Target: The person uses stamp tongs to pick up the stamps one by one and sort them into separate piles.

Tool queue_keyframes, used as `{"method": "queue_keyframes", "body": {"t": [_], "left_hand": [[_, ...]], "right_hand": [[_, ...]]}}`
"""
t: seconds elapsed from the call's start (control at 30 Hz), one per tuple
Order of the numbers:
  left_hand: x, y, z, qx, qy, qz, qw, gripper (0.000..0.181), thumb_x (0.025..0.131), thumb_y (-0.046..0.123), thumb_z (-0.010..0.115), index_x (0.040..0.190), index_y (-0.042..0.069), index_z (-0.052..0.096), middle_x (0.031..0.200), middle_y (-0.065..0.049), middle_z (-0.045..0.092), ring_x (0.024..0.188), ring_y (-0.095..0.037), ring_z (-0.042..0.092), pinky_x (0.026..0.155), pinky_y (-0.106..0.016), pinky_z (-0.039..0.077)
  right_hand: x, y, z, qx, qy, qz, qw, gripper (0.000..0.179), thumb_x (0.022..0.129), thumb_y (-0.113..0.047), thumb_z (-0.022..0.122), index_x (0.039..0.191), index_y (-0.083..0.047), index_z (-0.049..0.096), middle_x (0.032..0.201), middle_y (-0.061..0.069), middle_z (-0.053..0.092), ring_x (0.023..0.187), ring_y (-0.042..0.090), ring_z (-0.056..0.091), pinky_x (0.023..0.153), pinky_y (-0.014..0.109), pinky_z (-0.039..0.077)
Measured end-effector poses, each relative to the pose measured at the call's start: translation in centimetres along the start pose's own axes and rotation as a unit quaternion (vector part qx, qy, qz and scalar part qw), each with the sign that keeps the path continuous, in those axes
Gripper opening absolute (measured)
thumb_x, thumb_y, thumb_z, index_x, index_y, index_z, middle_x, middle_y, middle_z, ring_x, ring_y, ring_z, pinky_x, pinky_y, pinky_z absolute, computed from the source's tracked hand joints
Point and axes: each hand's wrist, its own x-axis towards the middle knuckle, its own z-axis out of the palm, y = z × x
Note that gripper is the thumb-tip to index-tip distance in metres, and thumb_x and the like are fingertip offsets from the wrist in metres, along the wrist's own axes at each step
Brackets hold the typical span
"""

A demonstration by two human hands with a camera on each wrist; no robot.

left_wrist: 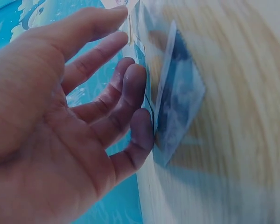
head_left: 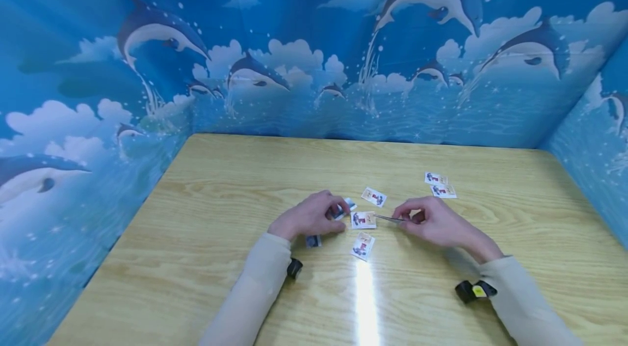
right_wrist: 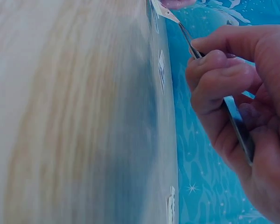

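My right hand (head_left: 434, 220) holds a pair of metal tweezers (right_wrist: 240, 130) between thumb and fingers. The tweezer tips meet the edge of a small white printed card (head_left: 363, 220), which shows raised from the table in the right wrist view. My left hand (head_left: 314, 216) is just left of that card, its fingers loosely bent and nothing gripped. Partly under the left fingers lies a bluish card (head_left: 344, 207). Another blue card (left_wrist: 179, 93) lies beside the little finger in the left wrist view.
One printed card (head_left: 374, 196) lies behind the raised card and another card (head_left: 363, 246) in front of it. Two overlapping cards (head_left: 444, 191) lie farther back right. The wood-grain table (head_left: 235, 166) ends at a blue dolphin-print curtain (head_left: 304, 95).
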Motion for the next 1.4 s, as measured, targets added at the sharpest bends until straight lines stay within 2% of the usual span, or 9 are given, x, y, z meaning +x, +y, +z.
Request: {"method": "queue_keyframes", "body": {"t": [0.4,0.5,0.63,0.9,1.07,1.4], "left_hand": [[-0.1,0.4,0.0,-0.005,0.015,-0.001,0.9999,0.03,0.096,0.028,0.071,0.125,0.022,0.069,0.109,0.0,0.06,0.094,-0.012,0.055,0.084,-0.029,0.049],[-0.2,0.8,0.0,-0.014,0.011,0.013,0.9998,0.03,0.096,0.026,0.071,0.125,0.02,0.069,0.11,-0.001,0.061,0.094,-0.011,0.055,0.084,-0.028,0.049],[-0.4,1.3,0.2,-0.02,-0.002,0.036,0.9991,0.029,0.095,0.023,0.072,0.123,0.018,0.07,0.109,-0.003,0.061,0.093,-0.013,0.054,0.083,-0.027,0.047],[-0.2,2.1,0.8,0.004,-0.044,0.063,0.997,0.036,0.09,0.026,0.08,0.124,0.021,0.071,0.109,0.0,0.062,0.092,-0.01,0.056,0.086,-0.024,0.048],[-0.4,2.4,1.0,0.035,-0.053,0.052,0.9966,0.042,0.088,0.03,0.082,0.128,0.026,0.068,0.104,0.001,0.059,0.09,-0.01,0.051,0.083,-0.024,0.045],[-0.3,2.5,1.2,0.046,-0.06,0.032,0.9966,0.045,0.087,0.029,0.083,0.129,0.028,0.068,0.123,-0.003,0.063,0.096,-0.01,0.053,0.086,-0.024,0.046]], "right_hand": [[-1.3,0.9,-1.3,0.002,0.023,0.023,0.9995,0.017,0.093,-0.008,0.07,0.11,-0.009,0.076,0.092,0.005,0.068,0.06,0.003,0.053,0.052,0.023,0.043],[-1.5,1.1,-1.7,0.0,0.03,0.027,0.9992,0.017,0.093,-0.007,0.069,0.11,-0.008,0.076,0.095,0.006,0.07,0.06,0.003,0.054,0.051,0.023,0.043],[-1.9,1.1,-2.3,-0.007,0.039,0.037,0.9985,0.019,0.094,-0.007,0.069,0.112,-0.008,0.075,0.098,0.008,0.07,0.059,0.004,0.053,0.05,0.024,0.041],[-2.7,1.8,-3.5,-0.025,0.058,0.097,0.9933,0.021,0.096,-0.011,0.067,0.115,-0.009,0.074,0.103,0.011,0.067,0.064,0.009,0.055,0.05,0.026,0.041],[-3.2,2.5,-4.4,-0.02,0.065,0.114,0.9911,0.024,0.098,-0.016,0.066,0.12,-0.008,0.072,0.102,0.011,0.067,0.053,0.008,0.047,0.044,0.026,0.038],[-4.1,3.8,-5.8,-0.01,0.092,0.135,0.9865,0.029,0.1,-0.019,0.064,0.124,-0.002,0.069,0.087,0.011,0.069,0.045,0.005,0.04,0.04,0.028,0.036]]}}
